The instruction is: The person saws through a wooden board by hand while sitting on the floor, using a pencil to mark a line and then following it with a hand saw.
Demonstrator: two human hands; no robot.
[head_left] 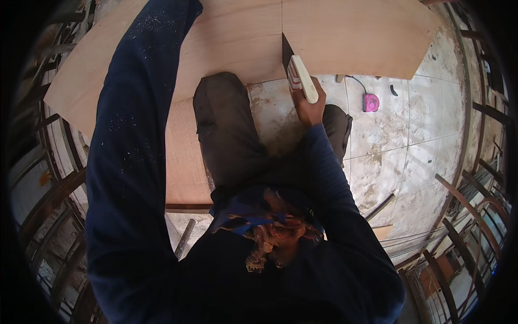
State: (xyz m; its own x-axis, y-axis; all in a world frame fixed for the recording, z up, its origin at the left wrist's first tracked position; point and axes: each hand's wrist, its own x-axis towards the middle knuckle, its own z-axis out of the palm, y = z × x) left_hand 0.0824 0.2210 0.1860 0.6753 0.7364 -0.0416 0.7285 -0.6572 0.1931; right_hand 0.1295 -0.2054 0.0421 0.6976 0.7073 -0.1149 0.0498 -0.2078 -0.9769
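My right hand [311, 108] is closed around the cream-white handle of a handsaw [303, 78]. The saw's dark blade stands against the near edge of a large light-brown plywood sheet [356, 38]. From the blade a thin dark line runs up across the sheet; whether it is a cut or a mark I cannot tell. My left arm reaches far forward over the sheet's left part, and its hand lies beyond the top of the picture.
A pink tape measure [370, 102] lies on the stained tile floor [388, 127] to the right, beside a small black piece [393, 90]. Another board [186, 156] lies by my left leg. Metal bars [458, 270] curve along both sides.
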